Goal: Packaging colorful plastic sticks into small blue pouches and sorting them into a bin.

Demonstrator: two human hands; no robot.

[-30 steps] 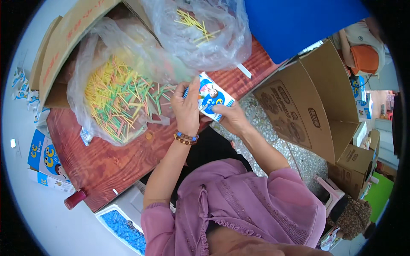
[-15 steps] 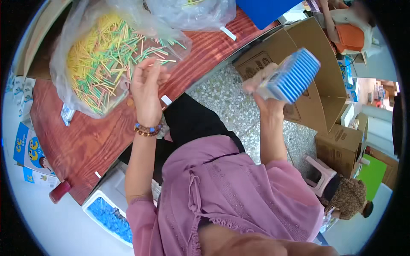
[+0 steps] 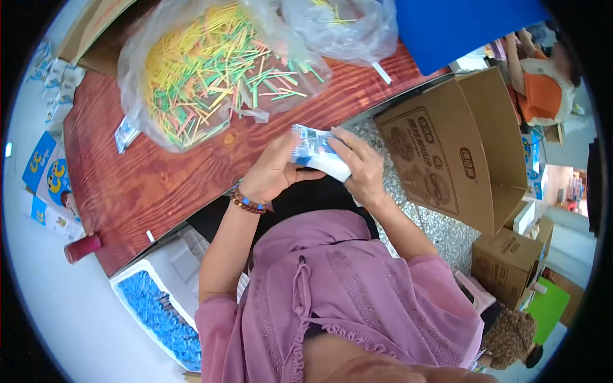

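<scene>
A stack of small blue-and-white packets is held between my two hands, in front of my lap near the table's edge. My left hand, with a beaded bracelet at the wrist, is closed on the stack's left end. On the opposite end, my right hand grips with fingers over the top. Beyond them, on the red-brown wooden table, lies a clear plastic bag spread open. Many thin yellow, green and pink sticks are heaped on it.
An open cardboard box stands right of my hands. A white foam box of blue packets sits below the table at left. Another plastic bag and a blue panel are at the far side. A person sits at far right.
My right hand has brought the stack from the right over to the middle. My left hand has left the sticks, come down toward my lap and taken hold of the stack.
</scene>
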